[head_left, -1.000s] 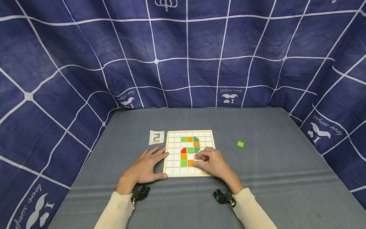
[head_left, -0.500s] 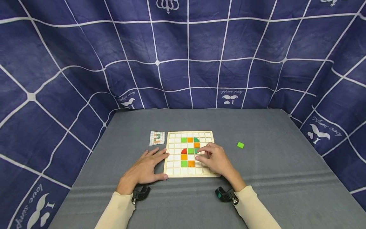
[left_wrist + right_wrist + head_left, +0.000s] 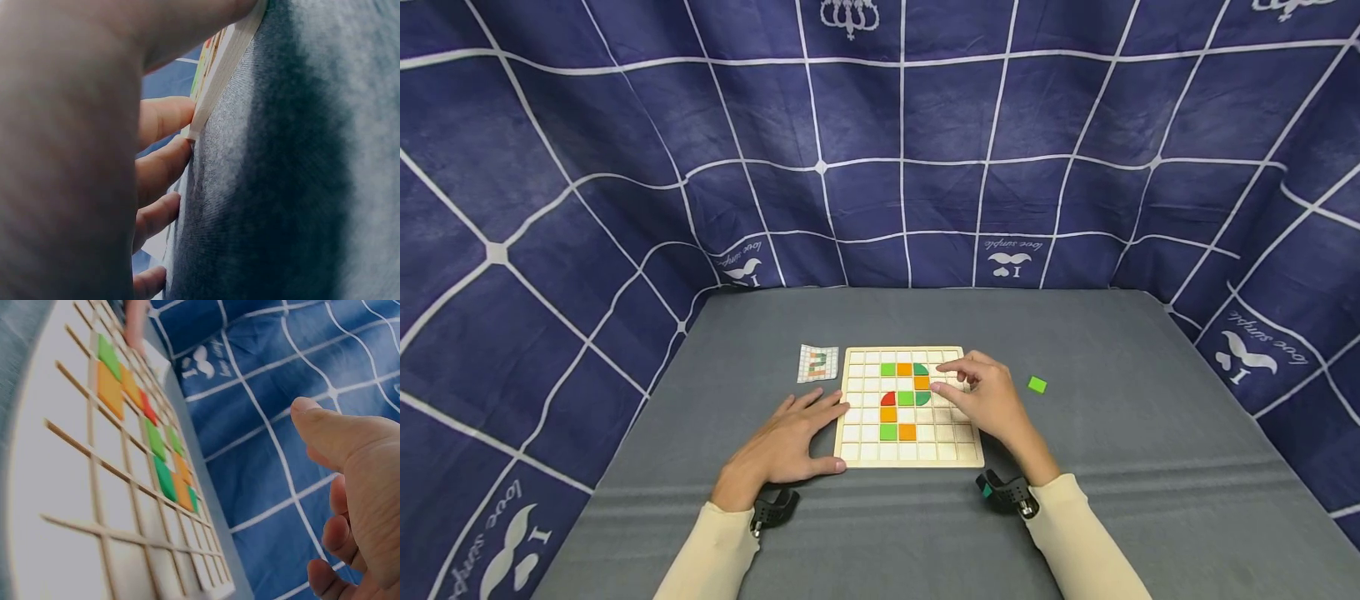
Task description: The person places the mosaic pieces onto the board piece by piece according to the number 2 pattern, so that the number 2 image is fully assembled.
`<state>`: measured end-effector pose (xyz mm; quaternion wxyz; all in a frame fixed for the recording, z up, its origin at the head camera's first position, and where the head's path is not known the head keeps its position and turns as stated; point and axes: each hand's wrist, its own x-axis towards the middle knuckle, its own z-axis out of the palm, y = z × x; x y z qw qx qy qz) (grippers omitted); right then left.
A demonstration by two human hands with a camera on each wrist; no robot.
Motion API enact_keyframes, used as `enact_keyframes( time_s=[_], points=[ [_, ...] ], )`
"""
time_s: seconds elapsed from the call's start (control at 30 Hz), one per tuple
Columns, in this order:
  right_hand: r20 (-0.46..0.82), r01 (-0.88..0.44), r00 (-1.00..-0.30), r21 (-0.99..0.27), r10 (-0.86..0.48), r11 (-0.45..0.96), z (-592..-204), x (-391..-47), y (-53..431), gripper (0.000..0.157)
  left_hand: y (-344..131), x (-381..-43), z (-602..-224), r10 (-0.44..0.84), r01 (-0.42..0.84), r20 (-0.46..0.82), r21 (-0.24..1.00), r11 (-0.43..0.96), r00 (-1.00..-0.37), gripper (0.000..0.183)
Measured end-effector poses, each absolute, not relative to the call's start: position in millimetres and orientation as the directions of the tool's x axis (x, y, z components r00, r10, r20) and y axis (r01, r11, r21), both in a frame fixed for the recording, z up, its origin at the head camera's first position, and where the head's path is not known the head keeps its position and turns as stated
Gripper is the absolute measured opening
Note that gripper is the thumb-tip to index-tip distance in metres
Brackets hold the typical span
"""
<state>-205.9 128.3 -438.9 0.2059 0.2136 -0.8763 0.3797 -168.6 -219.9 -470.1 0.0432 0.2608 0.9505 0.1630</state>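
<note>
Nearest the bottom of the frame, my cream sleeves reach onto the grey felt tabletop [image 3: 1150, 467]. My left hand [image 3: 786, 446] lies flat on the felt at lower centre-left, fingers straight and slightly spread, fingertips and thumb touching the left edge of the pale wooden grid board [image 3: 973, 457].

The board sits in the middle of the frame and holds coloured tiles in its square cells. From the near rows going back: a light green square [image 3: 888, 432] with an orange square [image 3: 907, 432] to its right; an orange square [image 3: 888, 413] above the green one; then a red quarter-round [image 3: 888, 399], a green square [image 3: 906, 398] and a dark green quarter-round [image 3: 922, 397] in one row; an orange square [image 3: 922, 382] above that; and at the far end a green square [image 3: 888, 369], an orange square [image 3: 905, 368] and a dark green quarter-round [image 3: 921, 368].

My right hand [image 3: 985, 396] hovers over the board's right half, fingers loosely curled, thumb and forefinger tips close together just right of the tiles. I cannot tell whether they pinch anything.

Right of my right hand, apart from the board, a small loose bright green square tile [image 3: 1037, 384] lies flat on the felt. At the board's far left corner lies a small printed pattern card [image 3: 817, 363]. Behind everything hangs a navy cloth with white grid lines [image 3: 880, 150].
</note>
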Motion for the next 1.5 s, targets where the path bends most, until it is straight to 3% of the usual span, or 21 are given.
enact_keyframes(
  time_s=[0.43,1.0,1.5],
  points=[
    [0.584,-0.476,-0.809,-0.576,-0.073,0.665,-431.4,-211.5,164.9,0.026,-218.5,-169.8,-471.0,0.506,0.474,-0.001,0.352,0.807,-0.862,0.090],
    [0.557,-0.315,-0.806,-0.688,0.198,0.654,-440.7,-217.1,218.6,0.024,-219.8,-168.8,-471.4,0.508,0.475,0.001,0.355,0.805,-0.861,0.091],
    [0.475,-0.193,-0.847,-0.694,0.238,0.694,-466.0,-223.8,241.0,0.025,-218.6,-168.9,-469.5,0.506,0.470,-0.003,0.363,0.804,-0.863,0.092]
  ],
)
